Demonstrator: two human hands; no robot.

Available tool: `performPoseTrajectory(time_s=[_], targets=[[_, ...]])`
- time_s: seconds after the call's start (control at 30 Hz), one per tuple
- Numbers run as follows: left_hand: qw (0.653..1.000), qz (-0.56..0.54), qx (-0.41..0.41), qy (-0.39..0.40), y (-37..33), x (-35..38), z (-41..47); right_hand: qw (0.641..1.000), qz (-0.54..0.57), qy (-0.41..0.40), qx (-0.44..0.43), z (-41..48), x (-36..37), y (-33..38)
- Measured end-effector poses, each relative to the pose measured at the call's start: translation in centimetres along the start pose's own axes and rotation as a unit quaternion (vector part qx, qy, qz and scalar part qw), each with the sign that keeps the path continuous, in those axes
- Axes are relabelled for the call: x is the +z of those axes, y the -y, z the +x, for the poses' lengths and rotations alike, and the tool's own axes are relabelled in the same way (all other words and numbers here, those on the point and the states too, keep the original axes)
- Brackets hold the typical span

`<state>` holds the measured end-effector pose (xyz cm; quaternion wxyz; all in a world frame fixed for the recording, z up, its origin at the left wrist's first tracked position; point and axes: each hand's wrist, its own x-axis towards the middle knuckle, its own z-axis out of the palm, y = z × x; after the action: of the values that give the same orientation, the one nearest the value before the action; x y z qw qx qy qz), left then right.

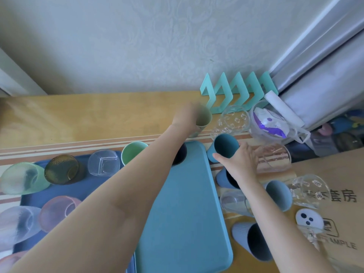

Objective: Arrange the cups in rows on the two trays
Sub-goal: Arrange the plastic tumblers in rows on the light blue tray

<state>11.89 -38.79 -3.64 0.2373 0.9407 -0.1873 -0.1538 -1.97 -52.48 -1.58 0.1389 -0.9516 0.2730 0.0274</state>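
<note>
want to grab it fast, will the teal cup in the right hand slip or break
The teal cup looks matte and opaque, probably plastic, so it is likely light and not fragile. The right hand spans its rim with thumb and fingers, so it should hold without slipping.

A teal zigzag rack [234,89] stands against the patterned wall [137,46] at the back of the wooden surface [78,117]. Beside it, a clear jug [254,123] holds purple-and-white packets [273,125], with a white roll [281,107] just behind. A printed cardboard box [334,174] lies at right.
</note>
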Motion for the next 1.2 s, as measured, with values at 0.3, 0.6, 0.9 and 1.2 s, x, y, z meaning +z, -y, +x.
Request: performPoseTrajectory(time_s=[0.3,0.6,0.9,1.2], targets=[[0.995,-0.088,0.008,-0.050,-0.9,-2.9,-2.2,1.000,0.000,0.022,0.000,0.3,-0.5,0.0],[0.975,-0.128,0.004,-0.180,0.3,-10.6,-17.4,0.985,0.149,-0.011,-0.091,-6.0,-6.3,1.2],[0.979,-0.028,-0.112,-0.165,3.9,-2.5,-27.9,0.974,0.126,0.087,-0.168,-11.6,-2.7,3.4],[0.974,-0.011,-0.154,-0.166,5.6,1.9,-27.3,0.968,0.125,0.143,-0.165,-12.9,2.6,3.9]])
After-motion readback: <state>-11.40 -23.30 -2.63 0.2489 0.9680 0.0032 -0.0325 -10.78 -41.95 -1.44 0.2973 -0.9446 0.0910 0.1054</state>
